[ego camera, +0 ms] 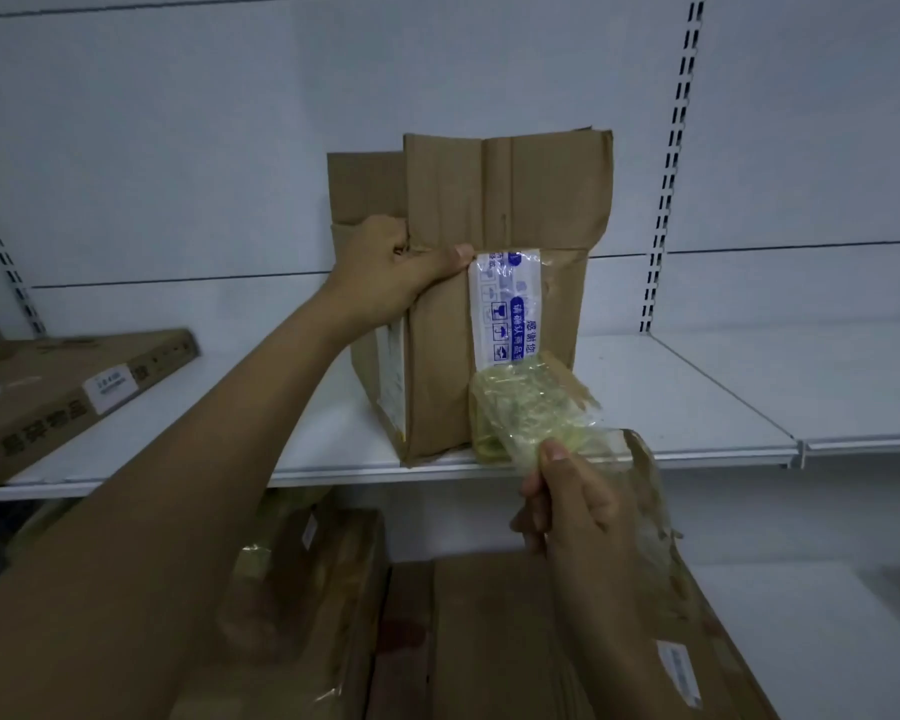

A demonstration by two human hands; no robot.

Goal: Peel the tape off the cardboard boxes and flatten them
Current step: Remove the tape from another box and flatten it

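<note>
Clear, yellowish tape [528,413] hangs crumpled from the right hand [583,506], whose thumb and fingers pinch its lower end. Its upper end meets a white tape strip [505,309] printed in blue with Chinese characters and handling symbols, mostly too blurred to read. The left hand [396,272] grips the cardboard box [536,200] at its left fold, thumb beside that strip. The box stands upright at centre frame on a white shelf [697,397]. At left lies a flat carton [48,402] with white labels that are unreadable, and flattened cardboard [489,641] fills the bottom.
</note>
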